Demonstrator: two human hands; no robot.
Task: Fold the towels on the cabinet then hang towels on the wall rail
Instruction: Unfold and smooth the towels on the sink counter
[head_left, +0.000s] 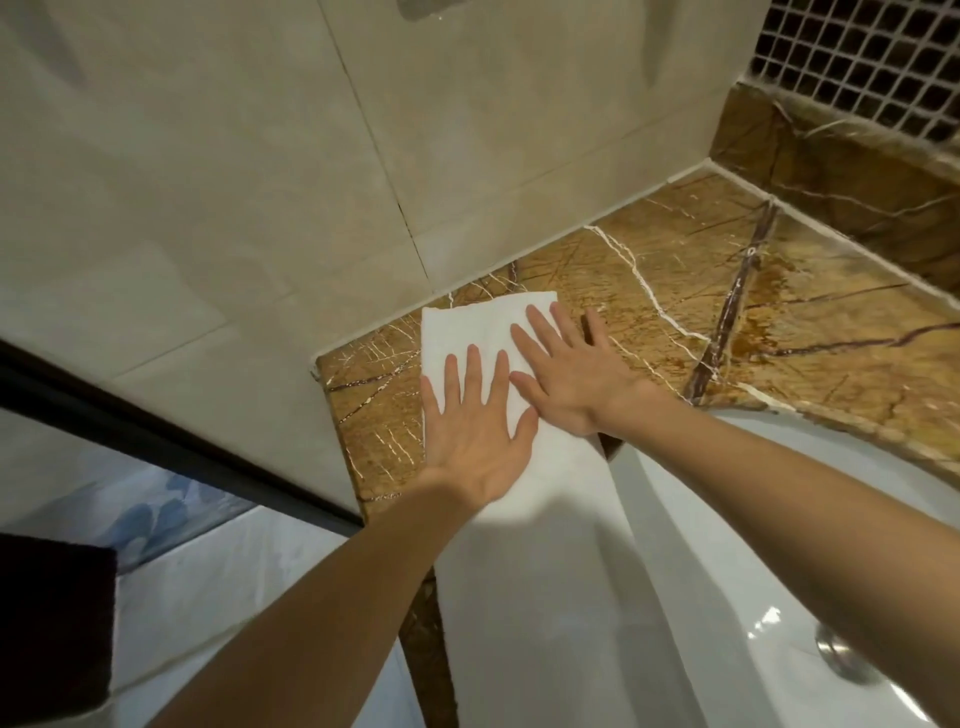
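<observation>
A white towel (470, 330) lies on the brown marble cabinet top (675, 291), its far end near the wall and its near part hanging over the front edge (535, 597). My left hand (475, 436) presses flat on the towel with fingers spread. My right hand (566, 374) also lies flat, fingers apart, partly on the towel's right edge and partly on the marble. Neither hand grips anything. No wall rail is in view.
A white sink basin (727, 519) with a metal drain (841, 657) sits to the right. Beige wall tiles (234, 182) rise behind the counter, dark mosaic tiles (857, 57) at top right. A black frame (171, 447) and a dark cloth (52, 618) are at the left.
</observation>
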